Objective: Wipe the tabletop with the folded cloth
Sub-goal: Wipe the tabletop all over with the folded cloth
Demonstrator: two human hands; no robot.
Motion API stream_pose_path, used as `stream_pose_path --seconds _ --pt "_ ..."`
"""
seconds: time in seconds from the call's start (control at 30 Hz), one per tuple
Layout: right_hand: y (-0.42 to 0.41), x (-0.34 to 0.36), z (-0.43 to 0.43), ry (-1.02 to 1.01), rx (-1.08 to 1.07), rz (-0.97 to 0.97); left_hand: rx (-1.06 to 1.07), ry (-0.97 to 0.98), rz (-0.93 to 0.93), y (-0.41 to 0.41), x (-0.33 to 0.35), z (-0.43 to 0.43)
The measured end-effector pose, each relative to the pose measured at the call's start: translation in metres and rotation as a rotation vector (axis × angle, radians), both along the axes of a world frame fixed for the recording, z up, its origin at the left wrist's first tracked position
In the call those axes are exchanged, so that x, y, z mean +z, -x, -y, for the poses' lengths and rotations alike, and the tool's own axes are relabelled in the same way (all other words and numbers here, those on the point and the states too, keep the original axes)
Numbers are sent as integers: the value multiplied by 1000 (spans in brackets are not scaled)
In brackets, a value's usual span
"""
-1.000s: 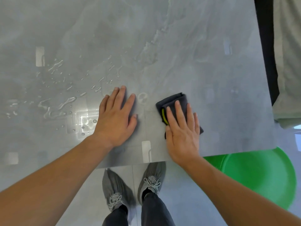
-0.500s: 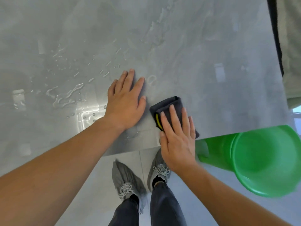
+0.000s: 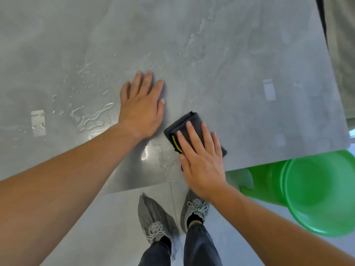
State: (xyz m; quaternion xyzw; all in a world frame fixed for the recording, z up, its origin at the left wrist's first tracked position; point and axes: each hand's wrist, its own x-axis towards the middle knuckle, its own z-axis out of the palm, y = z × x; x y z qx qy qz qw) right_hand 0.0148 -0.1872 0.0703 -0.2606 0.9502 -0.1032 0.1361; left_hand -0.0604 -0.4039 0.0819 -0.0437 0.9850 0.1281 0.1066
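Note:
A folded dark grey cloth point(image 3: 190, 121) with a yellow stripe lies on the grey stone-look tabletop point(image 3: 240, 64) near its front edge. My right hand point(image 3: 201, 158) presses flat on the cloth, fingers spread over it, covering most of it. My left hand point(image 3: 142, 106) rests flat on the bare tabletop just left of the cloth, palm down, holding nothing. Water drops and a puddle point(image 3: 94, 118) lie left of my left hand, and a small wet patch point(image 3: 165, 160) shines near the front edge.
A green plastic bucket point(image 3: 317, 192) stands on the floor under the table's front right corner. My two feet in grey shoes point(image 3: 153, 217) are below the table edge. A pale fabric thing point(image 3: 342, 54) lies beyond the table's right edge.
My right hand has slid the cloth left and toward the front edge, closer to my left hand. The view has shifted, showing more of the bucket. My left hand stays flat.

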Motion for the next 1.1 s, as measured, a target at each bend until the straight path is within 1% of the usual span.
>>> stream_pose_path --seconds 0.07,0.1,0.13,0.17,0.23,0.27,0.3,0.33,0.4,0.47,0.5,0.53,0.63,0.67,0.7,0.73,0.77,0.83,0.9,0.93,0.97,1.1 --pt "26 -2 -7 -19 74 4 0 8 7 4 -2 5" --pt "46 -2 -7 -23 48 -15 4 6 0 5 -2 7" --pt "71 -3 -3 -9 -36 -31 12 5 -11 5 -2 9" --pt "96 -2 1 18 -167 -27 17 2 -21 7 -1 10" --pt "128 0 15 54 -399 14 14 -6 -31 9 1 11" --pt "130 0 23 40 -433 7 10 -8 -28 9 3 12" --pt "124 1 29 21 -404 -12 8 -15 -16 9 3 12" --pt "112 1 32 13 -324 -25 6 -25 1 9 4 12" --pt "89 2 28 5 -103 -18 4 -43 31 10 6 13" --pt "97 3 19 -9 32 8 0 -50 56 10 9 14" --pt "113 3 18 -7 27 6 -3 -53 69 12 11 14" --pt "132 3 21 -4 -21 2 -5 -57 82 13 13 15" --pt "187 5 43 19 -321 13 -18 -72 100 16 16 19" --pt "196 5 52 16 -395 10 -26 -72 99 17 16 21" --pt "198 5 59 4 -421 -4 -28 -71 94 18 16 23" --pt "193 5 65 -6 -396 -17 -24 -72 83 18 16 24" --pt "183 4 67 -10 -322 -24 -14 -74 70 18 16 24" --pt "159 3 63 -24 -107 -27 8 -85 46 19 18 23" --pt "155 3 53 -33 36 -13 24 -89 24 21 19 21" --pt "166 2 50 -29 43 -11 28 -93 14 23 19 20" --pt "183 1 50 -26 3 -15 35 -102 3 26 18 20" --pt "254 0 74 18 -331 -14 111 -169 -48 40 15 30"
